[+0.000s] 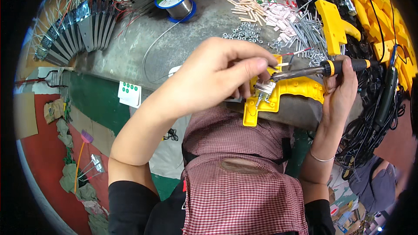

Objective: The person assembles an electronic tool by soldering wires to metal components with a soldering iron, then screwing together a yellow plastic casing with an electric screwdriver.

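My left hand (217,76) pinches down over a small metal part (264,90) that sits in a yellow plastic housing (283,93) lying at the near edge of the grey bench. A thin solder wire seems to run under my fingers. My right hand (338,88) grips the black and yellow handle of a soldering iron (324,68). The iron's metal tip points left and reaches the metal part beside my left fingertips.
A solder spool (176,2) stands at the back with wire trailing toward me. Loose nuts (244,31), metal rods (305,32) and pale small parts (261,11) lie beyond the housing. More yellow housings (370,13) pile at right, black cables (374,117) hang off the edge, metal brackets (74,28) fan at left.
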Demonstrator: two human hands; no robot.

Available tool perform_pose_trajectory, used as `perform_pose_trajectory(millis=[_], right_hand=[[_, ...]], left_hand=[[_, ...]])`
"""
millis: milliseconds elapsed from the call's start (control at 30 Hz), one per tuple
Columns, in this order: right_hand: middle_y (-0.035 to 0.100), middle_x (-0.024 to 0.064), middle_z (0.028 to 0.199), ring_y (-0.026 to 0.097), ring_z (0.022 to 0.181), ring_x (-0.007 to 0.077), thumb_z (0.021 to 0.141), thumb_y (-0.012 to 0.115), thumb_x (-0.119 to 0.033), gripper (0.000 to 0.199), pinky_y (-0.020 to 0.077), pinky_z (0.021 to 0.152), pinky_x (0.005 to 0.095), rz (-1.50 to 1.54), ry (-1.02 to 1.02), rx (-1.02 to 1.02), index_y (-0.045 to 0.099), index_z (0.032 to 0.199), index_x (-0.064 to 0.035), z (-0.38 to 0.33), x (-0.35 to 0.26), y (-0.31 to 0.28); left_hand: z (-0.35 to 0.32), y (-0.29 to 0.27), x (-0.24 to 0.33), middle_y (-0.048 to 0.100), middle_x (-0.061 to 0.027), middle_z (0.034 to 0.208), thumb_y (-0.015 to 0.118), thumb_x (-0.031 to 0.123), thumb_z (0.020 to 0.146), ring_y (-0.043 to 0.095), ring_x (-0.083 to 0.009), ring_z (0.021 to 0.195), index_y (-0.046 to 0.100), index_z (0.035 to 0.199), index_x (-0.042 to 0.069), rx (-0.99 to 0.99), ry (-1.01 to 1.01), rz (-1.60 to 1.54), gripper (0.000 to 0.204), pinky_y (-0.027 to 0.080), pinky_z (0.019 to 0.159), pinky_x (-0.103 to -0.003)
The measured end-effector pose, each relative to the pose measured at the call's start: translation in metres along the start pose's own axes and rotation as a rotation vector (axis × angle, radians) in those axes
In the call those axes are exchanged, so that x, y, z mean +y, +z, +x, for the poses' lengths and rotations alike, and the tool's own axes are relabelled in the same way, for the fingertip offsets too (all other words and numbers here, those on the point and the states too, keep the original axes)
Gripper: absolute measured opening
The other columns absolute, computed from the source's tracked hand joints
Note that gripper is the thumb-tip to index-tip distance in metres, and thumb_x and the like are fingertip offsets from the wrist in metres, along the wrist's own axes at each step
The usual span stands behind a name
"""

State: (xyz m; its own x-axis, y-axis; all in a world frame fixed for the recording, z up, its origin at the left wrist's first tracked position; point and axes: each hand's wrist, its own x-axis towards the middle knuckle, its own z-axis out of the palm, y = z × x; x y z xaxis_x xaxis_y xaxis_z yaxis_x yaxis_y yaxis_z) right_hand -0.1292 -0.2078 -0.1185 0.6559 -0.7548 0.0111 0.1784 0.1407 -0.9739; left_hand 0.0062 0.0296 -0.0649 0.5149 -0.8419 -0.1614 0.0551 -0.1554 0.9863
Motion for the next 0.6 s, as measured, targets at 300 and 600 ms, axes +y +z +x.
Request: perform_pose_trajectory(millis=[300,600], right_hand=[[0.054,0.0002,0.066,0.043,0.048,0.0044,0.099,0.058,-0.029,0.028,0.0301,0.043,0.0187,0.013,-0.003,-0.014,0.06,0.097,-0.0014,-0.001,-0.001,0.003],[0.053,-0.0001,0.065,0.043,0.048,0.0045,0.098,0.058,-0.028,0.027,0.0304,0.044,0.0189,0.029,0.023,-0.025,0.06,0.096,-0.0012,-0.001,-0.001,0.003]], left_hand=[[0.012,-0.018,-0.026,0.067,-0.0005,0.083,0.072,0.011,0.086,0.061,-0.0045,0.071,0.067,0.096,0.001,-0.05,-0.027,-0.043,0.015,0.049,0.062,-0.019],[0.041,-0.021,-0.019,0.066,-0.0005,0.081,0.073,0.006,0.084,0.059,-0.0051,0.077,0.066,0.093,-0.002,-0.124,0.048,0.14,0.014,0.049,0.071,-0.022]])
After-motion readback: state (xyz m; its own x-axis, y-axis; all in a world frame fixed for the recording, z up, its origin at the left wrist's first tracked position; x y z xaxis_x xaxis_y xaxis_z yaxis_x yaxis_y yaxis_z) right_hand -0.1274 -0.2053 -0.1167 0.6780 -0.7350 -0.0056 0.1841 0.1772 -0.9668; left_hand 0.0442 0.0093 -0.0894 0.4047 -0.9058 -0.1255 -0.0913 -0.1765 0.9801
